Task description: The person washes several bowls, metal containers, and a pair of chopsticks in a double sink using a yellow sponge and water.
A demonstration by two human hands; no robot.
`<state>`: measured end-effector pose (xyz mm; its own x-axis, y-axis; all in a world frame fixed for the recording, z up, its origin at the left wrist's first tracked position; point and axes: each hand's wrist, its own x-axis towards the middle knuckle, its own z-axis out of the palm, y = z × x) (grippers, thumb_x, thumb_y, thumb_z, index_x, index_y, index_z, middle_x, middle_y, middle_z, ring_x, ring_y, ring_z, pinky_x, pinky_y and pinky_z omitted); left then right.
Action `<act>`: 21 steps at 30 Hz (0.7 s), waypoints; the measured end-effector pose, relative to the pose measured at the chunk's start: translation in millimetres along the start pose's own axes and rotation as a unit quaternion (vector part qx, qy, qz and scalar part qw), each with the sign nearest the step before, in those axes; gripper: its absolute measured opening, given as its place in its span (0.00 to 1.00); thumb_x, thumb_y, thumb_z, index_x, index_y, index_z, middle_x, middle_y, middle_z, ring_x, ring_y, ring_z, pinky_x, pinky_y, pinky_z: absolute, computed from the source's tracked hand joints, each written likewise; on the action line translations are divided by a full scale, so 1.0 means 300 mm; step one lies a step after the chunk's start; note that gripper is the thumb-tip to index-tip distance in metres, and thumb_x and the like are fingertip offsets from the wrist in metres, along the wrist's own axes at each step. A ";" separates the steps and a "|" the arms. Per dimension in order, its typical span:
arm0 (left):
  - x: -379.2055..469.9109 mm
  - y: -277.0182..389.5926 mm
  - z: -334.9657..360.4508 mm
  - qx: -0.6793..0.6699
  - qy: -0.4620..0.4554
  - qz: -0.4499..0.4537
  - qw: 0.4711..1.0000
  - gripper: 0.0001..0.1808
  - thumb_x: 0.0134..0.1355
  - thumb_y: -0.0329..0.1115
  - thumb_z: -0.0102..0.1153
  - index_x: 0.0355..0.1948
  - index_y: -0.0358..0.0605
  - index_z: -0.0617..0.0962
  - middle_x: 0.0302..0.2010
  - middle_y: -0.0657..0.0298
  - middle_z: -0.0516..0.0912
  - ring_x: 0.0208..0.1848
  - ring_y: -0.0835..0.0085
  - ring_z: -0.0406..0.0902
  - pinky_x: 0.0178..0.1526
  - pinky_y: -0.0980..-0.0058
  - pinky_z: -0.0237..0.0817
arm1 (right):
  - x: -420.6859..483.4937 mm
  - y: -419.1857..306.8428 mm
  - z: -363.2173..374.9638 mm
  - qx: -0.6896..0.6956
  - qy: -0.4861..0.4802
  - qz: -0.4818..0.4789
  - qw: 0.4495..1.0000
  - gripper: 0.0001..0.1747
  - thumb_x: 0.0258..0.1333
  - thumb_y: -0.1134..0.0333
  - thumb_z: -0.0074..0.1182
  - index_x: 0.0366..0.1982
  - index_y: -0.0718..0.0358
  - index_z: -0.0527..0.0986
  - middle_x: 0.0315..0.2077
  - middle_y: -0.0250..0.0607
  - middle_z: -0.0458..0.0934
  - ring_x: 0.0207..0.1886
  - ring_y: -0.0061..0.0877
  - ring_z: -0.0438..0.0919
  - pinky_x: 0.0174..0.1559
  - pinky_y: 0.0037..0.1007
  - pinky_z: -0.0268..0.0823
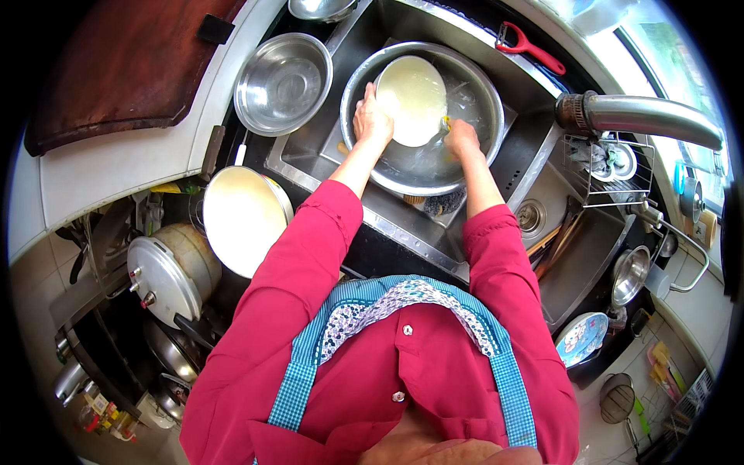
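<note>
A round cream-coloured dish (411, 96), probably a bowl, is tilted inside a large stainless steel basin (496, 116). My left hand (372, 119) grips its left rim, fingers behind the edge. At the lower right rim, my right hand (462, 138) is closed around a small yellow item (446, 122); most of it is hidden by the fingers, so its kind is unclear. Water (427, 163) lies in the basin around the dish. The basin stands in the stainless steel sink (526, 87), and a dark scrubber (444, 203) shows below its near rim.
Left of the sink are a steel bowl (285, 87), a cream-lined pot (247, 221) and a pressure cooker (168, 279). A metal faucet (639, 113) reaches in at right. A red peeler (532, 49) lies behind the sink. Chopsticks (555, 241) rest in the smaller sink compartment.
</note>
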<state>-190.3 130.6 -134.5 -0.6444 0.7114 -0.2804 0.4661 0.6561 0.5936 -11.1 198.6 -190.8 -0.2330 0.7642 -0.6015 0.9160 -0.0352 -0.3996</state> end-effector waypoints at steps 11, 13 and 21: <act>-0.005 0.036 -0.008 0.077 -0.014 0.142 0.987 0.34 0.56 0.26 0.43 0.64 0.67 0.58 0.55 0.43 0.67 0.51 0.48 0.73 0.53 0.57 0.64 | -0.161 -0.099 0.164 -0.028 -0.037 -0.230 0.972 0.27 0.43 0.76 0.45 0.50 0.58 0.72 0.56 0.47 0.67 0.61 0.31 0.63 0.60 0.38 0.55; -0.057 0.075 -0.008 0.141 -0.014 0.170 0.975 0.36 0.55 0.26 0.43 0.64 0.69 0.58 0.60 0.41 0.62 0.49 0.47 0.74 0.52 0.56 0.65 | -0.135 -0.061 0.170 -0.156 0.012 -0.177 0.972 0.24 0.48 0.73 0.46 0.50 0.55 0.72 0.59 0.45 0.63 0.64 0.35 0.58 0.60 0.46 0.53; -0.117 0.124 -0.117 0.280 0.147 0.470 0.824 0.34 0.54 0.28 0.46 0.60 0.77 0.65 0.60 0.37 0.60 0.22 0.68 0.81 0.21 0.76 0.73 | -0.200 -0.074 0.022 -0.140 0.063 -0.066 0.986 0.18 0.53 0.66 0.46 0.46 0.64 0.73 0.50 0.51 0.71 0.55 0.41 0.70 0.52 0.45 0.65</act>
<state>-171.7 121.1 -75.9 0.0794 0.9336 0.3494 0.9968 -0.0776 -0.0194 -19.7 149.5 -150.4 -0.3295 0.8248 -0.4595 0.9389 0.2351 -0.2514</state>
